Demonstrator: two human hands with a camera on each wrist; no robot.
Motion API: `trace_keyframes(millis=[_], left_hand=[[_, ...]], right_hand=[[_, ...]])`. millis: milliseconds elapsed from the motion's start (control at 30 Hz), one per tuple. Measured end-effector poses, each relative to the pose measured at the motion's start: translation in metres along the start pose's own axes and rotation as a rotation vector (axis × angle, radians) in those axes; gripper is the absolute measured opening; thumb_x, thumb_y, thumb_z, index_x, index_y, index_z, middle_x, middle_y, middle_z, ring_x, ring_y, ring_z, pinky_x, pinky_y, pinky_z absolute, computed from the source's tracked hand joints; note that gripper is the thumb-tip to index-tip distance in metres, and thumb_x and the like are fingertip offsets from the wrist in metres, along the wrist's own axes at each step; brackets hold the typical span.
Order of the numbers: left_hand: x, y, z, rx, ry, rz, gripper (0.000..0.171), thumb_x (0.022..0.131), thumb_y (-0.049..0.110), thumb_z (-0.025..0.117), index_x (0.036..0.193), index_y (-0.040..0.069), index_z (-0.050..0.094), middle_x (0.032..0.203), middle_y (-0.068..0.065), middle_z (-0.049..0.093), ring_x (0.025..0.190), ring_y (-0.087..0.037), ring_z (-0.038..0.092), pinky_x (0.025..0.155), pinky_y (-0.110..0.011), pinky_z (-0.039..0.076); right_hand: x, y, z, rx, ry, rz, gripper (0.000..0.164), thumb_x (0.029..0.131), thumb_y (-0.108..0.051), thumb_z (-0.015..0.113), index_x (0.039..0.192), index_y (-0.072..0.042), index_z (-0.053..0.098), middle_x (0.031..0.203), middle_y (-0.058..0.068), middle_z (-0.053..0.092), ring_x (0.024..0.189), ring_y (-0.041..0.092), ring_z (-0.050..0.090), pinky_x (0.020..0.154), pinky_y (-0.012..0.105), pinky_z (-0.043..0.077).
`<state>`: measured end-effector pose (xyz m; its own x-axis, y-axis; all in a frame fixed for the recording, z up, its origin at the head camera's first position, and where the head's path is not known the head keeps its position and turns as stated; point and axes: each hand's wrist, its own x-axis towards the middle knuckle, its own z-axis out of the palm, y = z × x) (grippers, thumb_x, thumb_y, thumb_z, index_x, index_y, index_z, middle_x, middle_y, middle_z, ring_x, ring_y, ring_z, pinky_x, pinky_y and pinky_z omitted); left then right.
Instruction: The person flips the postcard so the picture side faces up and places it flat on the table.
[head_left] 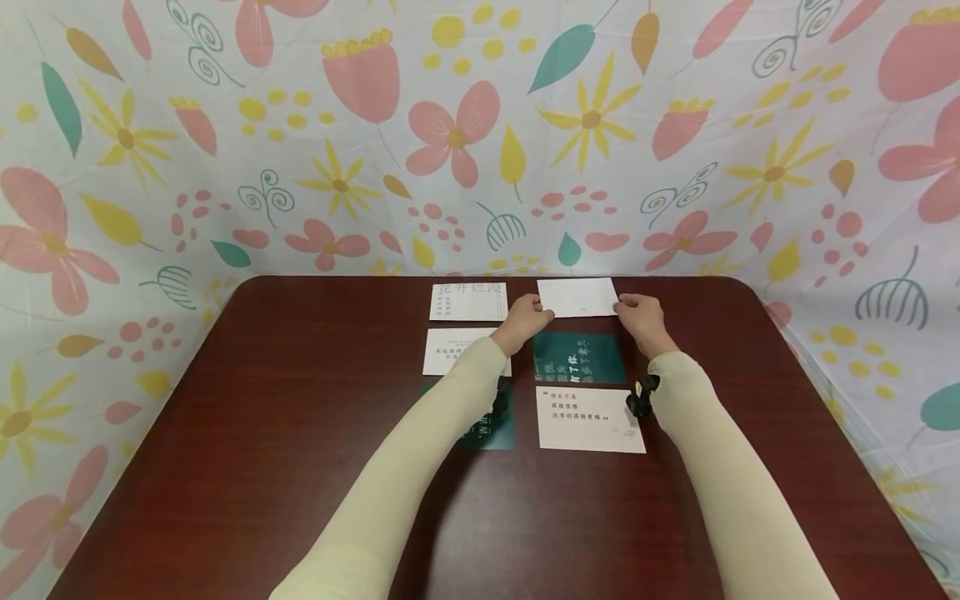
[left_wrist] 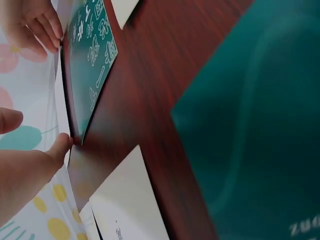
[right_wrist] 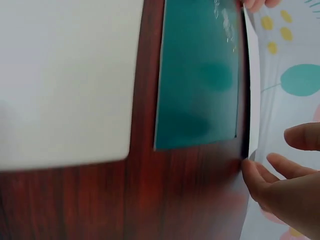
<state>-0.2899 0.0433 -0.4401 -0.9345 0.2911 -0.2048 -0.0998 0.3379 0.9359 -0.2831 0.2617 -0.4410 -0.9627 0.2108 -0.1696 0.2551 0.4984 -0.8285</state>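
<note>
A blank-looking white card (head_left: 577,297) lies at the table's far edge, top of the right column of cards. My left hand (head_left: 527,321) touches its left side, and my right hand (head_left: 647,321) is at its lower right corner. In the right wrist view the fingertips (right_wrist: 251,172) meet the card's corner while the thumb stands apart. One digit of the left hand touches the card's edge in the left wrist view, with a gap to the other. Just below lies a green card (head_left: 577,358) with white writing.
Nearest me in the right column is a white card with printed lines (head_left: 588,419). The left column holds a white card with purple lettering (head_left: 468,302), another white card (head_left: 448,350) and a green card (head_left: 498,429), partly under my left sleeve. A flowered curtain (head_left: 457,137) hangs behind the dark wooden table (head_left: 300,400).
</note>
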Motion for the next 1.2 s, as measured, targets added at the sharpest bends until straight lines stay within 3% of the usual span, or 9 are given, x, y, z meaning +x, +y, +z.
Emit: trace_keyframes(millis=[233, 600, 767, 933, 1200], left_hand=[[-0.001, 0.000, 0.002, -0.020, 0.003, -0.013, 0.054, 0.099, 0.013, 0.050, 0.147, -0.004, 0.032, 0.144, -0.018, 0.041, 0.132, -0.031, 0.041, 0.104, -0.041, 0.040], [-0.005, -0.003, 0.000, -0.082, 0.130, -0.026, 0.049, 0.098, 0.011, 0.050, 0.144, -0.004, 0.038, 0.140, -0.017, 0.046, 0.130, -0.030, 0.044, 0.102, -0.039, 0.041], [-0.007, -0.002, -0.005, -0.076, 0.129, -0.033, 0.052, 0.099, 0.011, 0.050, 0.145, -0.005, 0.034, 0.139, -0.018, 0.047, 0.129, -0.031, 0.044, 0.103, -0.039, 0.041], [-0.010, 0.001, -0.010, -0.092, 0.156, -0.041, 0.054, 0.098, 0.010, 0.050, 0.146, -0.005, 0.032, 0.135, -0.019, 0.049, 0.126, -0.031, 0.047, 0.101, -0.039, 0.042], [-0.013, 0.005, -0.017, -0.094, 0.189, -0.030, 0.053, 0.097, 0.011, 0.049, 0.146, -0.004, 0.034, 0.132, -0.019, 0.050, 0.120, -0.030, 0.050, 0.098, -0.038, 0.044]], right_hand=[[-0.004, -0.002, -0.001, 0.005, -0.004, 0.030, 0.047, 0.099, -0.013, 0.044, 0.142, 0.006, 0.040, 0.144, 0.028, 0.038, 0.132, 0.041, 0.037, 0.106, 0.051, 0.035], [-0.008, -0.008, 0.001, 0.045, 0.021, -0.001, 0.046, 0.097, -0.009, 0.047, 0.140, 0.006, 0.043, 0.141, 0.028, 0.042, 0.129, 0.040, 0.041, 0.104, 0.050, 0.038], [-0.007, -0.014, 0.005, 0.066, 0.036, -0.012, 0.046, 0.097, -0.009, 0.047, 0.140, 0.006, 0.044, 0.137, 0.028, 0.045, 0.119, 0.037, 0.049, 0.101, 0.047, 0.042], [-0.006, -0.020, 0.007, 0.086, 0.011, -0.002, 0.048, 0.098, -0.010, 0.046, 0.143, 0.005, 0.039, 0.138, 0.028, 0.044, 0.113, 0.036, 0.050, 0.098, 0.046, 0.043], [-0.009, -0.030, 0.009, 0.117, -0.044, -0.019, 0.052, 0.101, -0.013, 0.044, 0.148, 0.004, 0.030, 0.137, 0.030, 0.043, 0.117, 0.041, 0.050, 0.101, 0.049, 0.042]])
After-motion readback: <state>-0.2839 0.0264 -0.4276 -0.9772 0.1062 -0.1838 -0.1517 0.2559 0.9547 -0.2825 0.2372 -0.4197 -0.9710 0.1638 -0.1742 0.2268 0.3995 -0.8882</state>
